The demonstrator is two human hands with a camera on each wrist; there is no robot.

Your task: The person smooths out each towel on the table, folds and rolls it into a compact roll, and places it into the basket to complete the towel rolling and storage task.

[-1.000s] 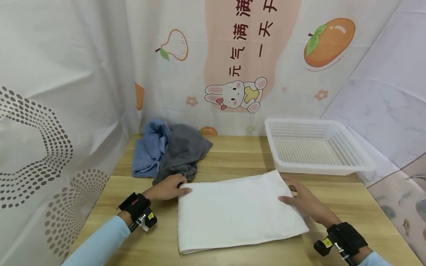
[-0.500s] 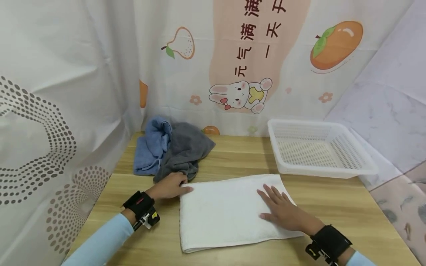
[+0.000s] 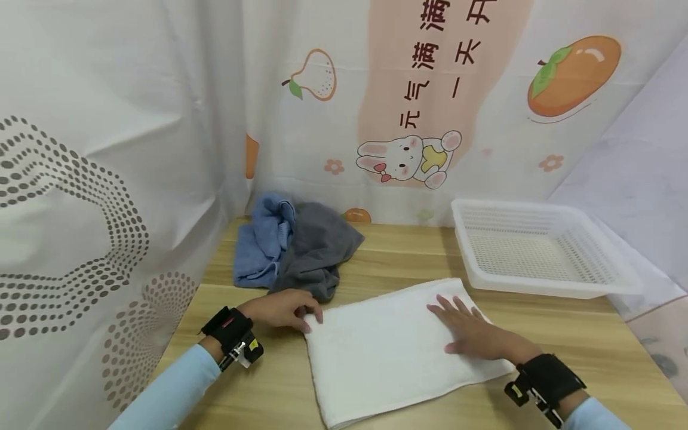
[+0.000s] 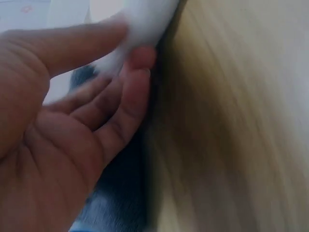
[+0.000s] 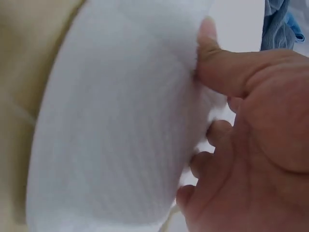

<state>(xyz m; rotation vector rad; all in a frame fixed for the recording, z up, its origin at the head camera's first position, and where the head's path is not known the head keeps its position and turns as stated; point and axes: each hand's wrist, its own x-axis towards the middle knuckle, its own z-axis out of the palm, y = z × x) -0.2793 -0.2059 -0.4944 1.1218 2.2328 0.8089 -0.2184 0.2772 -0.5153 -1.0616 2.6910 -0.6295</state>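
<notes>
A folded white towel (image 3: 392, 352) lies slantwise on the wooden table, its far left corner at my left hand (image 3: 285, 309). That hand pinches the corner; in the left wrist view, thumb and curled fingers close about the white towel edge (image 4: 149, 21), somewhat blurred. Spread over the upper right part of the towel is my right hand (image 3: 475, 334), its fingers straight and resting on the cloth. The right wrist view has the thumb and fingertips (image 5: 207, 38) against the white fabric. Just beyond my left hand sits a crumpled grey towel (image 3: 319, 245).
A blue towel (image 3: 263, 239) lies against the grey one at the back left. At the back right stands a white perforated plastic basket (image 3: 543, 286). Printed curtains enclose the wooden table (image 3: 398, 251) at the back and sides.
My right hand has left the towel's right edge and now lies flat on top of it. The towel has turned slightly anticlockwise, and the head view has shifted left.
</notes>
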